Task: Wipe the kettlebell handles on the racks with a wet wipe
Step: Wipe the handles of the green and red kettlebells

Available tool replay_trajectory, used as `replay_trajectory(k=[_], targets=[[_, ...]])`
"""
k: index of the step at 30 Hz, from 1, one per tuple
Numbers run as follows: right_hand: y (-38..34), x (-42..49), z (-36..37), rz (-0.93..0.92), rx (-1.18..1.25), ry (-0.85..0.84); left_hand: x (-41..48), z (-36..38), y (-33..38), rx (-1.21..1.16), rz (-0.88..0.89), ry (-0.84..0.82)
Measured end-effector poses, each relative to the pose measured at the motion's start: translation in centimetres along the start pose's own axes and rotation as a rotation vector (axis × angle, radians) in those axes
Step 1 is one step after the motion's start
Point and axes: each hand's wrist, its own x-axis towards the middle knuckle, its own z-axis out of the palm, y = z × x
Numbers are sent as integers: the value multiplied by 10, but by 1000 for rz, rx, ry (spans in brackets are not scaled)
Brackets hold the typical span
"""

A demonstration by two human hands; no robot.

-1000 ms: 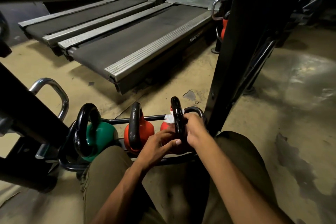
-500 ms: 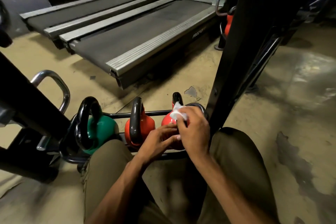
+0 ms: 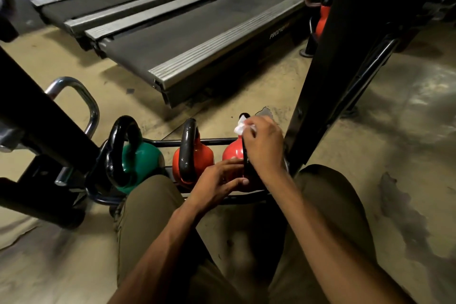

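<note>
Three kettlebells stand in a low black rack [image 3: 217, 142]: a green one [image 3: 142, 160] on the left, an orange one [image 3: 197, 159] in the middle and a red one [image 3: 232, 153] on the right, each with a black handle. My right hand [image 3: 265, 148] wraps the top of the red kettlebell's handle [image 3: 245, 165] with a white wet wipe [image 3: 240, 127] bunched under its fingers. My left hand [image 3: 219, 180] rests against the red kettlebell's body, fingers loosely curved around its near side.
A black rack upright [image 3: 320, 76] rises just right of my right hand. Another dark frame with a chrome handle [image 3: 81, 96] stands at the left. Two treadmill decks [image 3: 197, 32] lie on the floor beyond. Another orange kettlebell [image 3: 322, 18] sits far back. My knees are below.
My right hand has slid the wipe from the lower part of the red kettlebell's handle up to its top. My left hand stays on the kettlebell's body.
</note>
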Motion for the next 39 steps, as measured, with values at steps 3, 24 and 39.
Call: replay_trajectory(k=[3,24,39], targets=[[-1,-22,2,-302,-329,-35,1,-1,1,-5,16,6],[2,-23,-9,121,140,-19,-3,-5,6,45,22,-11],[22,-38,-19,661,687,-160,-3,-2,-2,97,-13,-26]])
